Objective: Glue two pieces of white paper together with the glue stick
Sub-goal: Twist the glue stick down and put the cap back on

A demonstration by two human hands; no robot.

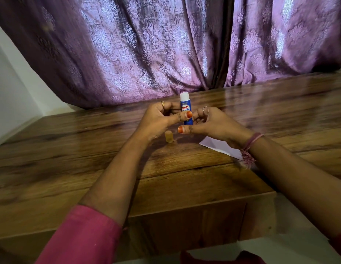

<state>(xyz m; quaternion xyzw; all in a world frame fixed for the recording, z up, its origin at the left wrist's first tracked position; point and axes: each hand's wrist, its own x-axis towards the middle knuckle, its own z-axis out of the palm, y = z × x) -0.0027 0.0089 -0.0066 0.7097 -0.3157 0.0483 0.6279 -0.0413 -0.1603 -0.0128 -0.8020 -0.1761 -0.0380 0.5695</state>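
Item list, L to R.

1. Pink sleeve (84,235), L forearm, low-left.
2. L hand (162,119): grip closed round glue stick (186,109), thumb across the blue label, fingers curled behind. Ring on one finger.
3. Cap (168,137): amber, translucent, off the stick, on the counter (70,149) just below the L hand. Upright or on its side: can't tell.
4. Glue stick: held upright above counter, between both hands. White glue end exposed at top, wound out past the tube rim.
5. R hand (209,122): fingers curled at the tube's lower end, thumb out below it. Looks like pinching the base, prob. the twist knob; contact partly hidden, so grip not certain.
6. Paper (219,147): white, flat on counter, mostly hidden under R wrist. One sheet or two: can't tell.
7. Thread band (249,147) on R wrist.
8. Purple curtain (165,44) behind.

Step in hand (est.): setting glue length before applying. To do well: L holds tube steady, R turns base only a little; too much glue out may snap or smear. Then move R wrist off paper, pin sheet flat, stroke evenly to the edges.

Containers: tube only, holds white glue; cap appears empty.
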